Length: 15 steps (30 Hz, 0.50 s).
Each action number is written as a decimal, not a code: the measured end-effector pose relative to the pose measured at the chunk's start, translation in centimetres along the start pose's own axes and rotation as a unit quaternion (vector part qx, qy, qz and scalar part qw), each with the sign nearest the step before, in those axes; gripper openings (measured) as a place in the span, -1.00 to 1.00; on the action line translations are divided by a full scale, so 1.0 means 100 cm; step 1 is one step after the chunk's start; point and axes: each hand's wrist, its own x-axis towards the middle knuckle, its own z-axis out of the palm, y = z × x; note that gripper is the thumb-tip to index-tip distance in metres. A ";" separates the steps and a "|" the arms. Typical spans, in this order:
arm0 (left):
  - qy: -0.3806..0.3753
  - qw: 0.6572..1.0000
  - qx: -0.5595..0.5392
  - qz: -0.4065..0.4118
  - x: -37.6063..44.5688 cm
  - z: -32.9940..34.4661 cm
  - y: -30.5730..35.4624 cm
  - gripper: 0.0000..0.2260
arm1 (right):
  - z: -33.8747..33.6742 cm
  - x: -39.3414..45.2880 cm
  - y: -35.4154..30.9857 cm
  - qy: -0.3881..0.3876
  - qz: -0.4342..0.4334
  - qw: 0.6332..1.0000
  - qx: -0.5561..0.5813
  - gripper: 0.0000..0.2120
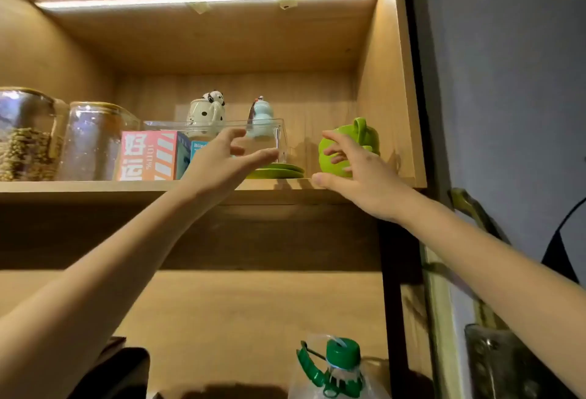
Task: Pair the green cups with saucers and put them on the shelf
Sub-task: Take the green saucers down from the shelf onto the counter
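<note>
Two green saucers [279, 171] lie stacked on the wooden shelf [95, 186], right of centre. Further right, near the cabinet's side wall, are two green cups: a front cup [328, 162] and a second cup [364, 133] behind and above it, handle up. My right hand [358, 173] grips the front cup, fingers over its face and thumb beneath at the shelf edge. My left hand [226, 157] hovers just left of the saucers, fingers apart and holding nothing, thumb stretched above the saucer rim.
A clear plastic box [266, 137], a panda mug [206, 114] and a pale blue gourd figure [261, 119] stand behind the saucers. Left are a pink carton [147, 157] and two glass jars [92, 141]. Below stands a green-capped bottle [341, 363].
</note>
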 end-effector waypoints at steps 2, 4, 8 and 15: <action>-0.005 1.000 0.022 0.002 0.011 0.001 -0.008 -0.44 | 0.005 0.014 0.002 -0.006 0.010 0.999 0.045 -0.45; -0.015 0.999 0.040 -0.023 0.018 0.004 -0.018 -0.45 | 0.014 0.025 0.002 -0.015 0.032 0.997 0.071 -0.54; -0.012 0.992 0.111 -0.059 0.032 0.013 -0.041 -0.41 | 0.039 0.048 0.010 -0.002 0.059 0.994 0.093 -0.62; -0.058 0.989 0.075 -0.110 0.057 0.022 -0.061 -0.46 | 0.045 0.077 0.003 -0.067 0.141 0.985 0.066 -0.40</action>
